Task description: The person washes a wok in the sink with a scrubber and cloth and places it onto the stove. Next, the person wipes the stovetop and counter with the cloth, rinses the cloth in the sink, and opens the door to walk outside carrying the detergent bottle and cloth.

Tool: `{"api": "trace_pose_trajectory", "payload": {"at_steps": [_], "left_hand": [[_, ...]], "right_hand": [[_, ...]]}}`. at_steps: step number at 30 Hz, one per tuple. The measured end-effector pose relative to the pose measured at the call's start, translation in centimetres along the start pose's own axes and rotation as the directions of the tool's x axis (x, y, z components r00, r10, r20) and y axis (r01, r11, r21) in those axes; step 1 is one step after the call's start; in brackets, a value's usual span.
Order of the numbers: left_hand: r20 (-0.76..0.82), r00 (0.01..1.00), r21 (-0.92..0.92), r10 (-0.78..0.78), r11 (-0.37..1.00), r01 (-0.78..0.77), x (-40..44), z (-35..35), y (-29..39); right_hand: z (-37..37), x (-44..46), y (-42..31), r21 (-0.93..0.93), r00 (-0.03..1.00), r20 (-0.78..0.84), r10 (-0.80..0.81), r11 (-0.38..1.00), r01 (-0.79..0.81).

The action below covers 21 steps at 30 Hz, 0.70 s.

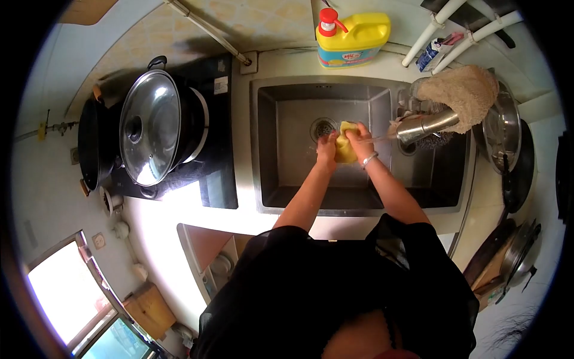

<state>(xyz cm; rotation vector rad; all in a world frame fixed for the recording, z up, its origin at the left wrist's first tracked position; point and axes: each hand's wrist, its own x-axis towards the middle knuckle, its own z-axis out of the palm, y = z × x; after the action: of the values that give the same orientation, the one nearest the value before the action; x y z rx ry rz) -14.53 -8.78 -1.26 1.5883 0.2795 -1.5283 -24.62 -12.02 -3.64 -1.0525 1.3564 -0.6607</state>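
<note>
Both my hands are closed on a yellow cloth [345, 149] over the left basin of the steel sink [293, 173]. My left hand [327, 149] grips its left side, and my right hand [359, 142], with a bracelet at the wrist, grips its right side. A thin stream of water runs from the metal faucet [426, 124] toward my right hand. Just left of the cloth, the round drain [323, 128] shows in the basin floor. The fingertips are partly hidden by the cloth.
A yellow pump bottle [354, 39] stands behind the sink. A lidded pot [150, 128] sits on the black stove [221, 161] at left. A beige towel [463, 93] hangs by the faucet. Pans [520, 167] lean along the right, and a scouring pad [435, 142] is in the right basin.
</note>
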Motion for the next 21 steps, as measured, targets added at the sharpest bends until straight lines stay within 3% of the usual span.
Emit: {"api": "trace_pose_trajectory", "payload": {"at_steps": [2, 3, 4, 5, 6, 7, 8, 10, 11, 13, 16, 18, 19, 21], "left_hand": [[0.044, 0.948, -0.006, -0.314, 0.949, 0.315, -1.0, -0.1, 1.1], [0.274, 0.904, -0.16, -0.328, 0.911, 0.379, -1.1, -0.2, 1.1], [0.491, 0.822, -0.29, -0.29, 0.835, 0.468, -1.2, -0.3, 1.0], [0.684, 0.714, -0.372, -0.151, 0.769, 0.519, 3.7, -1.6, -1.2], [0.74, 0.672, -0.373, -0.028, 0.814, 0.445, 4.7, -1.9, -2.2], [0.782, 0.616, -0.392, 0.096, 0.844, 0.365, 4.7, -1.9, -2.4], [0.692, 0.72, -0.386, 0.054, 0.871, 0.305, 4.7, -1.7, -2.8], [0.453, 0.891, -0.4, -0.043, 0.883, 0.246, 0.8, -0.4, -0.9], [0.536, 0.844, -0.404, -0.013, 0.874, 0.27, 2.6, -0.8, -2.1], [0.533, 0.846, -0.406, -0.014, 0.873, 0.27, 2.9, -0.7, -2.5], [0.523, 0.852, -0.407, -0.02, 0.872, 0.271, 1.4, 0.2, -2.1], [0.333, 0.943, -0.267, -0.024, 0.956, 0.118, -1.5, 1.6, -0.8], [0.377, 0.926, -0.291, -0.021, 0.947, 0.14, -1.2, 1.6, -1.0], [0.296, 0.955, -0.201, 0.002, 0.978, 0.06, -0.9, 1.6, -1.5]], "right_hand": [[1.3, -1.8, -3.3, -0.04, 0.998, -0.033, -0.046, 0.998, 0.045], [1.9, -2.2, -3.4, -0.24, 0.944, -0.04, -0.326, 0.921, 0.308], [2.5, -3.0, -3.4, -0.426, 0.819, 0.012, -0.574, 0.738, 0.523], [3.0, -4.9, -4.1, -0.522, 0.83, 0.045, -0.555, 0.696, 0.494], [3.5, -5.4, -5.1, -0.36, 0.673, 0.067, -0.737, 0.611, 0.705], [3.4, -5.9, -5.7, -0.382, 0.713, 0.1, -0.694, 0.635, 0.672], [3.4, -6.3, -6.0, -0.403, 0.752, 0.128, -0.647, 0.659, 0.635], [3.5, -5.9, -6.7, -0.422, 0.795, 0.035, -0.605, 0.712, 0.561], [3.4, -6.1, -7.6, -0.373, 0.786, -0.001, -0.618, 0.73, 0.573], [3.2, -4.1, -5.4, -0.407, 0.797, -0.02, -0.604, 0.733, 0.545], [2.4, -2.3, -4.5, -0.473, 0.875, -0.102, -0.473, 0.797, 0.376], [2.2, -1.4, -3.5, -0.492, 0.906, -0.145, -0.399, 0.823, 0.283], [2.0, -0.6, -2.8, -0.492, 0.906, -0.144, -0.399, 0.823, 0.285], [1.6, 1.3, -0.8, -0.462, 0.961, -0.227, -0.156, 0.886, 0.035]]}}
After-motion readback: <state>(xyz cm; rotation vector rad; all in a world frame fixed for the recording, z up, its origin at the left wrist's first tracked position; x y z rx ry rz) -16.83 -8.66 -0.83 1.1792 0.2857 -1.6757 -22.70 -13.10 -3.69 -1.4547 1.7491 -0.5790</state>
